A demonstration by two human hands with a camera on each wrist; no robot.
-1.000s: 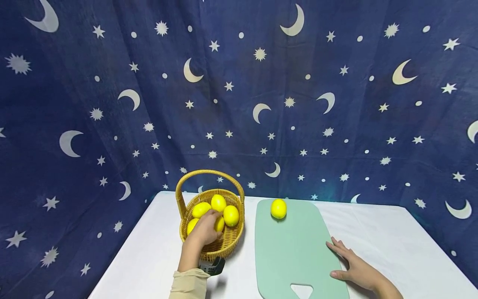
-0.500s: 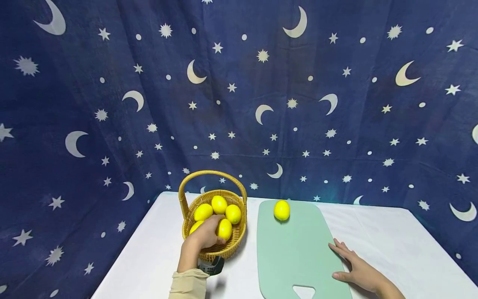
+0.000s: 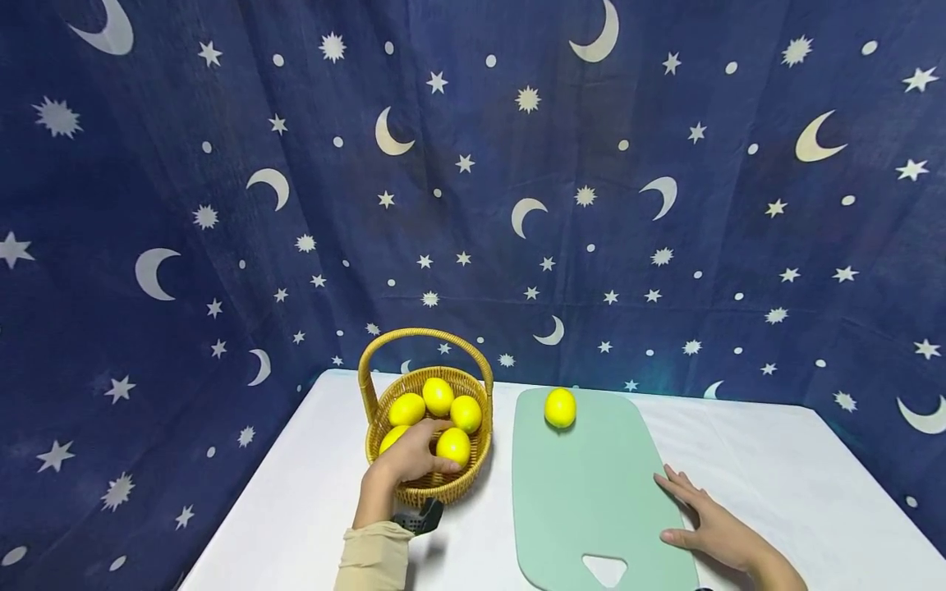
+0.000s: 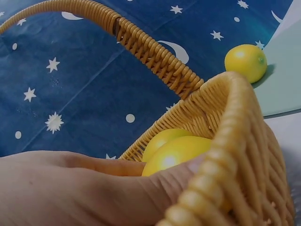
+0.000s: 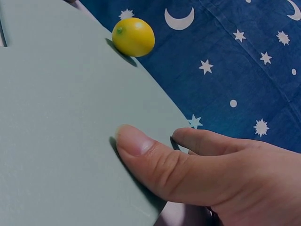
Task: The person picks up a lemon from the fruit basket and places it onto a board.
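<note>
Inside the wicker basket, my left hand grips a yellow lemon, thumb on the near side and fingers on the far side. The left wrist view shows that thumb partly behind the basket rim and the held lemon against the fingers. Several other lemons lie around it, one partly covered by the hand. A single lemon sits at the far end of the pale green cutting board. At the board's right edge rests my right hand, fingers extended and holding nothing, thumb over the board.
The basket's tall arched handle rises above the lemons. Near the board's front end is a triangular cut-out. White cloth covers the table, and a dark blue curtain with moons and stars hangs behind.
My left hand has shifted slightly to the right in the basket, and the lemon it grips now shows more fully. The right hand keeps its place on the board's edge. The head view has shifted slightly.
</note>
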